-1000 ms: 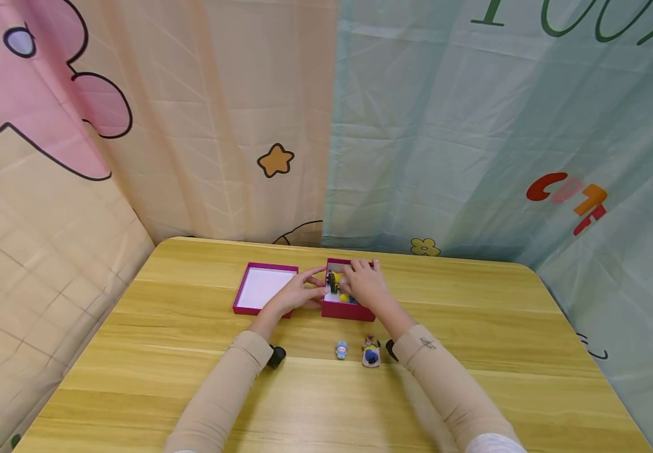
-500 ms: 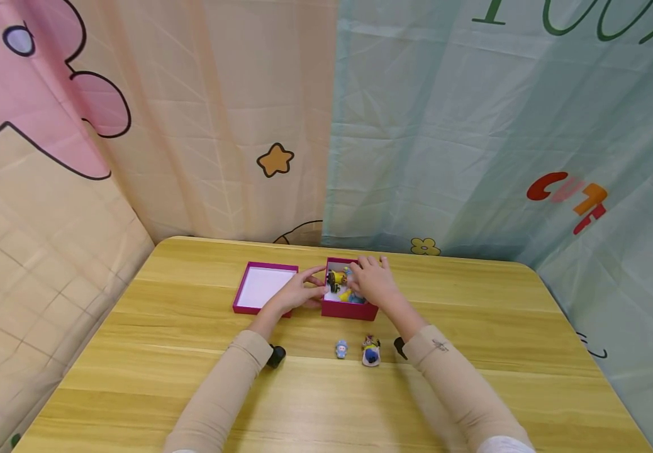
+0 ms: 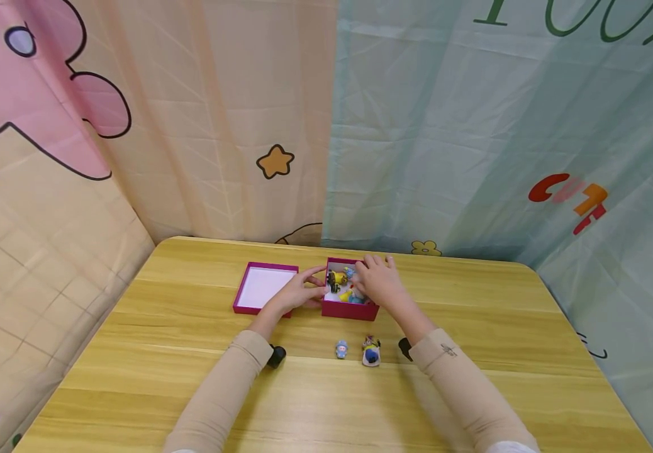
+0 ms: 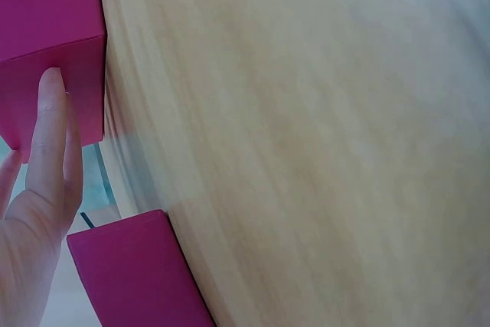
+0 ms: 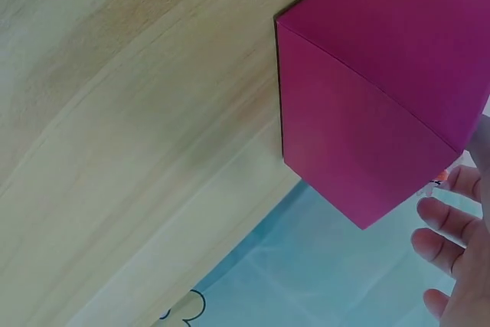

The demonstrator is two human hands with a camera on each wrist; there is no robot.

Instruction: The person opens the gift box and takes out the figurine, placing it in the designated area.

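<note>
A magenta box (image 3: 350,310) with a white inside stands open at the table's back middle. Inside it lie a yellow-and-black toy (image 3: 337,279) and a yellow-and-blue toy figure (image 3: 351,296). My left hand (image 3: 297,291) touches the box's left side with its fingers extended, as the left wrist view also shows. At the box's right side, my right hand (image 3: 382,282) reaches over the rim with bent fingers. By its index fingertip, a small toy with orange and white parts (image 5: 439,178) peeks past the rim in the right wrist view, seemingly pinched; most of it is hidden.
Left of the box lies its magenta lid (image 3: 264,286), white inside facing up. Nearer on the table (image 3: 315,402) are a small light-blue figurine (image 3: 341,349) and a colourful figurine with a blue part (image 3: 370,351). Printed curtains (image 3: 394,126) hang behind the table.
My right hand has shifted rightward along the box, uncovering more of the toys inside. My left hand, the lid and both figurines on the table stay in place.
</note>
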